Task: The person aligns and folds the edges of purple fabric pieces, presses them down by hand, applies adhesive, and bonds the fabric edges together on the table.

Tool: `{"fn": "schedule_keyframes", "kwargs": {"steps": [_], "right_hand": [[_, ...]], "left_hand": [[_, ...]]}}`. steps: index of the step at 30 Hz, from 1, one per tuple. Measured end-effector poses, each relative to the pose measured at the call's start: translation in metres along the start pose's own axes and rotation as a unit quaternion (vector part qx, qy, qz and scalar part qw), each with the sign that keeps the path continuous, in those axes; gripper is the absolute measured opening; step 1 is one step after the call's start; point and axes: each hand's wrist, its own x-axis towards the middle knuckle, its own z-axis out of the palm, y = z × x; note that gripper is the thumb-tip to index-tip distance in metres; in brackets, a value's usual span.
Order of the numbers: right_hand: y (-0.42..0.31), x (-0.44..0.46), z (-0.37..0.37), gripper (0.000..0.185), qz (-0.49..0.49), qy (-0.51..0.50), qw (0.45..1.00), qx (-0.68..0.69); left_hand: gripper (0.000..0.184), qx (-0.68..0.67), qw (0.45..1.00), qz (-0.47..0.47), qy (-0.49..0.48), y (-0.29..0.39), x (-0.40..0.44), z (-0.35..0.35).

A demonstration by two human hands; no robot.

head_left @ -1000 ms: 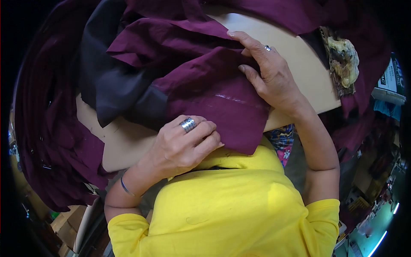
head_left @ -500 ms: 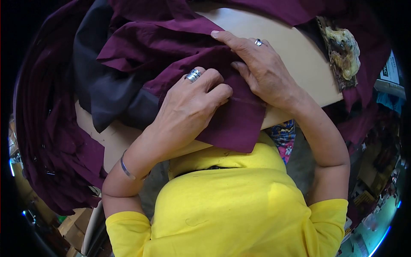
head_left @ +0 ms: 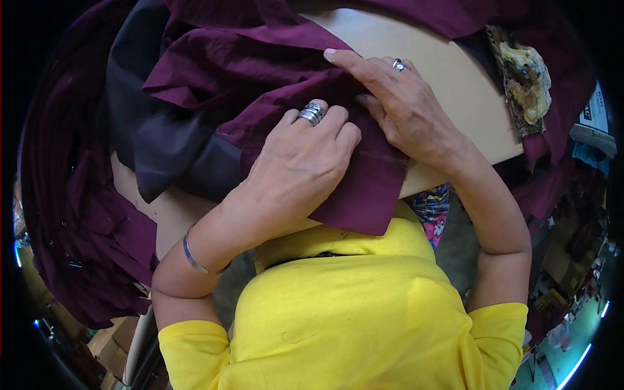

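A maroon cloth (head_left: 364, 201) lies in folds over a pale board, one corner hanging over its near edge toward the yellow shirt. My left hand (head_left: 305, 156), with a wide silver ring, rests on this cloth with its fingers curled down. Its fingertips are hidden, so what they pinch, if anything, does not show. To its right, my right hand (head_left: 409, 107) lies on the cloth and the board, index finger stretched out along a fold and thumb apart. A faint pale line runs across the cloth between the hands.
The pale board (head_left: 455, 104) shows beneath the cloth. Dark grey fabric (head_left: 175, 149) lies at its left. More maroon cloth (head_left: 71, 195) hangs in a thick bundle farther left. A worn cardboard strip with a yellowish lump (head_left: 523, 81) sits at the right edge.
My left hand has shifted slightly right over the cloth, its fingers set a little differently. My right hand stays nearly where it was on the fold.
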Motion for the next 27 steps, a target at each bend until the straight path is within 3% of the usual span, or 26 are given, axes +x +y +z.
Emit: {"fn": "schedule_keyframes", "kwargs": {"steps": [3, 12, 27], "right_hand": [[-0.001, -0.001, -0.001, 0.06, -0.003, -0.01, 1.0, -0.017], [-0.002, -0.002, 0.0, 0.059, -0.002, 0.001, 1.0, -0.025], [-0.003, -0.002, -0.001, 0.057, -0.003, -0.006, 1.0, -0.019]], "left_hand": [[0.006, 0.017, 1.0, 0.002, -0.019, 0.0, -0.001, -0.001], [0.013, -0.077, 0.996, 0.022, 0.043, -0.007, -0.006, 0.01], [0.015, -0.099, 0.984, 0.097, 0.112, -0.011, -0.004, 0.016]]}}
